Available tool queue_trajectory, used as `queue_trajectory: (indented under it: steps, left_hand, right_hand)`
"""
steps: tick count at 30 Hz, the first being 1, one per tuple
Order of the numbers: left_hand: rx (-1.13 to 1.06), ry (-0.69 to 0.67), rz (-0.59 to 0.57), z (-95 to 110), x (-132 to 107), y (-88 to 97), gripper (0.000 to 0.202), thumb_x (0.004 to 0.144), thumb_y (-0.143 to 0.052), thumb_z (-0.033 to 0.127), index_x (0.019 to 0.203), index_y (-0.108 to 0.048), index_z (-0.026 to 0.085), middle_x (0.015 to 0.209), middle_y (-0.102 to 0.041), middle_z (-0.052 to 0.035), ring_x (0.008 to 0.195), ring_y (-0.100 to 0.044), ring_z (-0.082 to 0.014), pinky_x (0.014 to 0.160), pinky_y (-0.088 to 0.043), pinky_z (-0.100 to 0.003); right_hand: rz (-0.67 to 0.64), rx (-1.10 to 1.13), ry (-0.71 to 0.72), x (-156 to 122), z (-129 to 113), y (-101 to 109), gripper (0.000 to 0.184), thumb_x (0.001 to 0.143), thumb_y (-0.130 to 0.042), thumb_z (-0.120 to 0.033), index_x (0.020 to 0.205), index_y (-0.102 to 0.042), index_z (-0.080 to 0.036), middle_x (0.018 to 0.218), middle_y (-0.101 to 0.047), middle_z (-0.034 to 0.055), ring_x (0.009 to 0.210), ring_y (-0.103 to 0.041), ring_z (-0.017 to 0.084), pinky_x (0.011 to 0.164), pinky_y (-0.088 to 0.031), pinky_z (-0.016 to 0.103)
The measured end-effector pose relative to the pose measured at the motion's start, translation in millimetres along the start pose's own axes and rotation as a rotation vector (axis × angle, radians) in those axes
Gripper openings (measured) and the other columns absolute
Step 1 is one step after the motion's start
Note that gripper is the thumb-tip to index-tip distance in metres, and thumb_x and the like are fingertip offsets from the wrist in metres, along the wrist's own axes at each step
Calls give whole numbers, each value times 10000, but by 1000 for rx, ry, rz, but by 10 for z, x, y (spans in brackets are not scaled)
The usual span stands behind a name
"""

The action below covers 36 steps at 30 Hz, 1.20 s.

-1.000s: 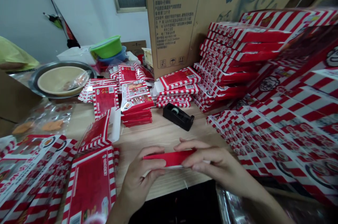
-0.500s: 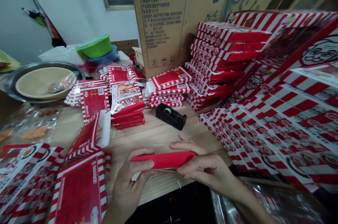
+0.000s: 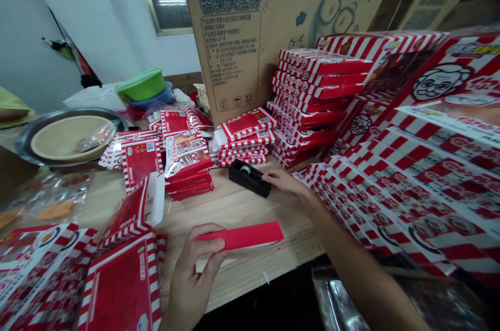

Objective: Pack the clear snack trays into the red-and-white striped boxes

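Observation:
My left hand (image 3: 201, 263) grips a red carton (image 3: 252, 236) by its left end, thumb in front and fingers behind. The carton's narrow red side faces me, and its right end is free above the table. My right hand (image 3: 284, 181) is at the right, cutter end of a black tape dispenser (image 3: 246, 177). Its thumb and fingertips are pinched together there; any tape between them is too small to make out. A pale roll of tape (image 3: 245, 169) sits inside the dispenser.
Red-and-white striped cartons are stacked behind the dispenser (image 3: 308, 97), along the right (image 3: 422, 190) and at the left (image 3: 121, 279). A large cardboard box (image 3: 230, 76) stands at the back. A cream basin (image 3: 70, 136) and clear packets (image 3: 58, 208) lie left.
My right hand has let go of the red carton and moved up and forward to the tape dispenser. My left hand still holds the carton. The view has shifted slightly.

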<state>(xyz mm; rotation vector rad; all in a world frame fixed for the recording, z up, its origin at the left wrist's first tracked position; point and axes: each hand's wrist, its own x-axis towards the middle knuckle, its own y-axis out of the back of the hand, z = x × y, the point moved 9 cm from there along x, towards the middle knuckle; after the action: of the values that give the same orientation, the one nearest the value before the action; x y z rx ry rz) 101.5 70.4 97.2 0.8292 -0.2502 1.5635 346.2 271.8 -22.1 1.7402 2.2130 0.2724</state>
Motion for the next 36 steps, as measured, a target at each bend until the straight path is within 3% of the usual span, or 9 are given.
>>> queue_trajectory:
  steps: [5,14,18,21,23,26,29,34,36]
  left_hand:
    - [65,-33,13,28,13,-12,129,867,-555,103,922,-576,218,997,-627,-8,950,-621,-92,825,-503,-166]
    - [286,-137,32,328,68,-174,74,870,-580,147,937,-581,180,916,-571,-8,847,-594,-85,730,-507,-145]
    - [397,-192,56,485,109,-185,37,878,-569,143,908,-580,162,869,-558,-10,809,-567,-95,721,-493,-166]
    - [408,-202,49,499,115,-188,57,868,-574,114,910,-573,153,878,-554,-17,821,-557,-101,742,-483,-179]
    - [403,-208,39,504,110,-191,75,863,-579,104,920,-568,152,878,-550,-17,828,-552,-103,747,-477,-179]
    - [429,-216,-1,530,105,-203,61,883,-552,120,930,-561,157,871,-548,-18,819,-548,-107,731,-472,-175]
    - [493,-213,-76,561,124,-212,80,907,-505,145,959,-561,168,883,-558,-30,806,-559,-121,696,-481,-194]
    - [633,-213,-401,549,201,-360,378,890,-456,121,1247,-502,235,865,-563,-30,727,-596,-158,606,-506,-264]
    - [655,-219,-458,543,253,-391,388,893,-442,137,1263,-505,239,830,-564,-27,682,-598,-165,559,-500,-272]
  right_hand:
    - [8,111,-91,-215,268,51,165,911,-568,-280,933,-616,-123,916,-653,32,788,-639,142,709,-544,322]
    - [383,219,-146,-387,613,4,183,921,-542,-314,861,-611,-156,820,-625,6,657,-579,104,610,-512,259]
    - [537,360,-64,-950,295,-5,285,863,-589,-418,829,-614,-136,653,-561,-29,471,-462,71,454,-394,216]
    - [607,470,42,-1566,-218,-153,425,832,-570,-515,1110,-602,-195,707,-596,-27,439,-436,61,447,-376,225]
    - [551,609,142,-1831,-636,-356,563,864,-579,-423,1376,-398,-276,631,-592,-56,410,-443,62,454,-390,213]
    - [428,761,235,-1924,-1121,-652,788,858,-604,-303,1483,-124,-297,580,-607,-68,418,-480,72,439,-405,184]
    - [405,769,165,-1820,-1198,-806,876,829,-626,-261,1491,-53,-239,485,-545,-102,407,-452,72,434,-406,167]
    - [383,770,80,-1711,-1032,-866,872,832,-617,-302,1487,-49,-219,450,-518,-114,388,-430,73,415,-378,163]
    - [361,758,60,-1679,-954,-900,860,821,-619,-327,1480,-84,-189,469,-544,-98,392,-442,83,413,-383,177]
